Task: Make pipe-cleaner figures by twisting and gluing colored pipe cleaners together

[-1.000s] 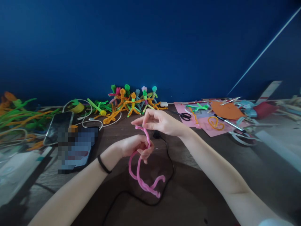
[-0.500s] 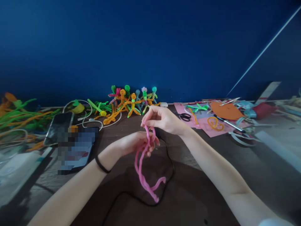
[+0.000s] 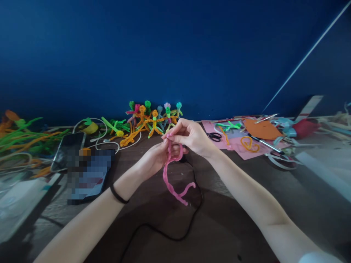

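A pink pipe cleaner (image 3: 169, 182), bent and twisted on itself, hangs from my fingers above the dark table. My right hand (image 3: 190, 138) pinches its upper end between thumb and forefinger. Right beside it, my left hand (image 3: 156, 155) grips the same upper end, its other fingers partly behind the pink strand. A small loop shows just under the fingertips, and the lower end splits into two loose tips. Behind my hands stands a group of small pipe-cleaner figures (image 3: 155, 122) in orange, green, pink and blue.
Two phones lie at left, one dark (image 3: 68, 149), one with a blurred screen (image 3: 93, 179). Green and orange pipe cleaners (image 3: 33, 135) heap at far left. Scissors (image 3: 214, 136), pink paper (image 3: 244, 152), orange paper (image 3: 261, 128) and a pen (image 3: 265, 144) lie right. A black cable (image 3: 164, 233) crosses the front.
My left hand has risen to meet the right fingertips at the top of the pink pipe cleaner. Its hanging end has swung up, and a small loop shows near the top.
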A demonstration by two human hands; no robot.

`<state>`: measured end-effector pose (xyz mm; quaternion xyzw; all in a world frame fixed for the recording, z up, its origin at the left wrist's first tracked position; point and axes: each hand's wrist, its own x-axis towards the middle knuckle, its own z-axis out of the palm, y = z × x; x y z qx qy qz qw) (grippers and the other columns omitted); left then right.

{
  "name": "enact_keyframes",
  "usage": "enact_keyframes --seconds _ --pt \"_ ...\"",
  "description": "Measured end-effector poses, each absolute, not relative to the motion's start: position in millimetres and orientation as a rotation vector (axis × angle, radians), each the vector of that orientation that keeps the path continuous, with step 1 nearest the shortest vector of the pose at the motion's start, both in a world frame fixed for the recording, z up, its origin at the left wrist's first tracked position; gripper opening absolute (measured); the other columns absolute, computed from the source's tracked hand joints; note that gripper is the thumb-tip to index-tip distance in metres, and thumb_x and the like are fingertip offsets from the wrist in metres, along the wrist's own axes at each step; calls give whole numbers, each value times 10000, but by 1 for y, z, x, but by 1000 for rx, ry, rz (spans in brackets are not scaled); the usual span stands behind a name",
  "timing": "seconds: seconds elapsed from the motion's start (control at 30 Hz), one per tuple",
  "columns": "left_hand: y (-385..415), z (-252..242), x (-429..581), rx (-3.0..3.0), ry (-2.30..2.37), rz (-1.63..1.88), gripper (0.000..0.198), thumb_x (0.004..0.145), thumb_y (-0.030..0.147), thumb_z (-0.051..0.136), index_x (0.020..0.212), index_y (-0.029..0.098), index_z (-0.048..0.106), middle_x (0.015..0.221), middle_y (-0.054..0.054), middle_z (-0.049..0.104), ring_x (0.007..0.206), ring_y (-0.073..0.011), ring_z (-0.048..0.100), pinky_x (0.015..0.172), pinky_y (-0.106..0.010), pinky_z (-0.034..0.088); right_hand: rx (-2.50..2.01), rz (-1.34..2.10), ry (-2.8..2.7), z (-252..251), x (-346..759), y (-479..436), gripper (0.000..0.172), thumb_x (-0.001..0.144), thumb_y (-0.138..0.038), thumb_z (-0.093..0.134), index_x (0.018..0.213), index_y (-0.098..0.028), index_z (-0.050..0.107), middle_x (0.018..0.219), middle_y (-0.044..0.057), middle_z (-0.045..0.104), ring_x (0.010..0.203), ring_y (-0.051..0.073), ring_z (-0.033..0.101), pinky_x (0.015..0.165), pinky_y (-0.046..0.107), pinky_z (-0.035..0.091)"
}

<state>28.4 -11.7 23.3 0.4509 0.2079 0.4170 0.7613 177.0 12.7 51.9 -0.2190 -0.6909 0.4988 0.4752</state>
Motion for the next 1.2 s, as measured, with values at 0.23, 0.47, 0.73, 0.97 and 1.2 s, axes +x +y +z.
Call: enact_keyframes --seconds 0.23,0.47,0.73,0.97,1.2 --pt "-13 23 27 975 451 924 231 837 304 492 830 122 634 700 -47 605 666 -183 638 731 -363 511 -514 1266 -1670 50 176 12 165 704 -233 674 733 -158 530 783 16 672 543 90 600 557 258 518" --pt "-16 31 27 999 489 880 254 811 328 504 670 119 538 607 -14 543 550 -151 606 549 -253 477 -487 1312 -1637 52 176 13 123 689 -204 686 732 -151 583 735 11 682 678 127 654 649 262 537" --pt "-19 33 28 1049 559 894 271 841 306 458 621 149 441 522 33 416 436 -72 427 443 -207 406 -543 1351 -1640 56 179 14 138 675 -196 702 719 -145 582 726 17 679 753 141 656 748 300 523" --pt "-18 29 27 1155 631 821 394 857 359 436 533 153 347 459 72 240 375 -24 199 365 -170 134 -384 1566 -1662 50 184 18 87 729 -170 658 746 -147 576 872 42 687 897 148 634 809 299 487" --pt "-16 31 23 1252 659 837 414 841 389 455 520 164 324 454 73 228 385 -31 184 394 -213 110 -391 1595 -1694 51 188 20 97 734 -189 658 757 -150 572 898 43 690 883 137 635 826 300 478"
